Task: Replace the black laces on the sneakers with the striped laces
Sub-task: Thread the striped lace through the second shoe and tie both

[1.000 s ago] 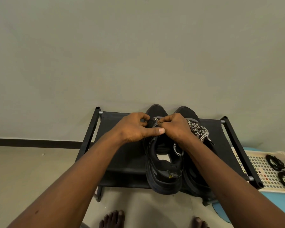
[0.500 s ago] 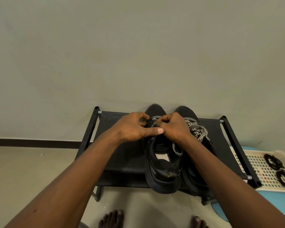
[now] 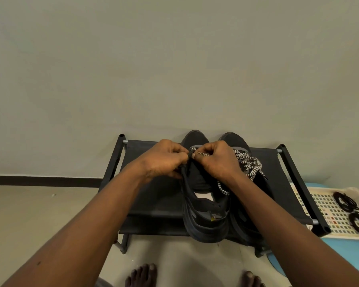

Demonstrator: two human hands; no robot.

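The left hand (image 3: pixel 164 160) gripped the black sneaker (image 3: pixel 205 222) by its soft eyelet edge while the right hand (image 3: pixel 218 160) pinched the evidently limp black-and-white striped lace (image 3: pixel 203 154) near its tip.

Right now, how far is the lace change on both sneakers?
Done: two coiled black laces lie on the white perforated tray; the right black sneaker carries a black-and-white striped lace. In hand: left hand holds the left sneaker, right hand pinches its striped lace near the toe. Left: lacing the rest.

left hand (image 3: pixel 164 161): fingers curled, pinching | right hand (image 3: pixel 218 161): fingers curled, pinching | fingertips meeting
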